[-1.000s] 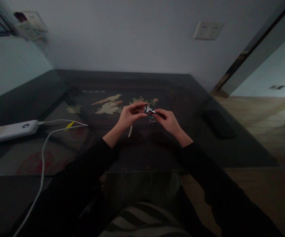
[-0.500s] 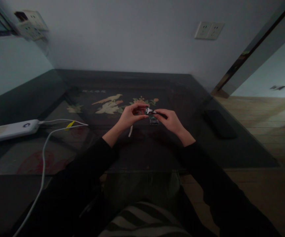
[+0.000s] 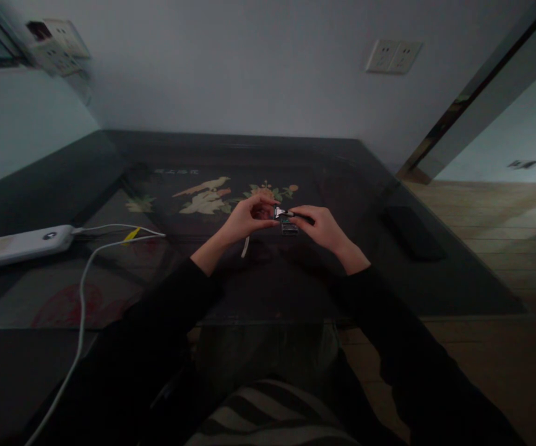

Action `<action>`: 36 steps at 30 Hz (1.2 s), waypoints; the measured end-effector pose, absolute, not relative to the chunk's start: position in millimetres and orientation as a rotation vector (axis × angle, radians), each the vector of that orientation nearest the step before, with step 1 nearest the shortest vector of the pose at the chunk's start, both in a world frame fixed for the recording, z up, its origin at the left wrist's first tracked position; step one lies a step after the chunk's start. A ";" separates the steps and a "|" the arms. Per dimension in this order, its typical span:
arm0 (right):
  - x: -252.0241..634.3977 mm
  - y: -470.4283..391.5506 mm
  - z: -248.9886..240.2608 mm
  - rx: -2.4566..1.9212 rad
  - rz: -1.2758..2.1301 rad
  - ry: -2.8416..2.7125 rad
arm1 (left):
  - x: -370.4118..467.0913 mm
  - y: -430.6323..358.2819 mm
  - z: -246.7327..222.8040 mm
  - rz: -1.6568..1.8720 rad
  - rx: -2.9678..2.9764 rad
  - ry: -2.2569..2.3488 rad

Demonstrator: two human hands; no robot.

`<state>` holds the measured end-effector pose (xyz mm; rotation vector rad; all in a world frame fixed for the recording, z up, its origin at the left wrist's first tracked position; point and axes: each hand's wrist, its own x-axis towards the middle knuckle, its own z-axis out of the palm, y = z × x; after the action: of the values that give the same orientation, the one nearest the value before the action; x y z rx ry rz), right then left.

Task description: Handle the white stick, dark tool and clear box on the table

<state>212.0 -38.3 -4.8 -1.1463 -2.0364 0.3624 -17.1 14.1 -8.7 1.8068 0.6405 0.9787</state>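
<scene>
My left hand (image 3: pixel 249 214) pinches a small piece with a bright white face and a dark edge (image 3: pixel 278 212) between thumb and fingertips. From the other side, my right hand (image 3: pixel 320 224) is closed on a thin black stick-like object (image 3: pixel 302 217). The stick's tip meets the bright face or lies just in front of it; I cannot tell which. Just below the fingertips is a small see-through case (image 3: pixel 289 230) with something green at its top. A short white strip (image 3: pixel 246 246) lies below my left hand.
The dark glass-topped table (image 3: pixel 272 285) carries a bird-and-flower picture. A white power bank (image 3: pixel 21 246) with a white cable (image 3: pixel 82 297) and yellow tag (image 3: pixel 131 235) lies at left, a black phone-like slab (image 3: pixel 413 233) at right. Wall sockets (image 3: pixel 394 57) are behind.
The small piece in my left hand has turned slightly, so more of its bright face shows. My right hand and the black stick have barely shifted.
</scene>
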 end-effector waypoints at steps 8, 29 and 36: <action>207.8 -37.7 -9.8 -1.115 0.408 -1.941 | -17.0 11.2 -6.3 0.980 1.705 0.599; 208.7 -37.4 -9.1 -1.126 0.396 -1.953 | -17.7 11.2 -7.1 0.952 1.671 0.620; 205.0 -41.1 -5.9 -1.098 0.479 -1.924 | -14.0 8.4 -6.1 0.971 1.559 0.589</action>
<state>205.0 -41.1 -5.9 -1.0983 -1.9242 0.4791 -14.0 8.4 -6.1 1.5588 0.5888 0.9709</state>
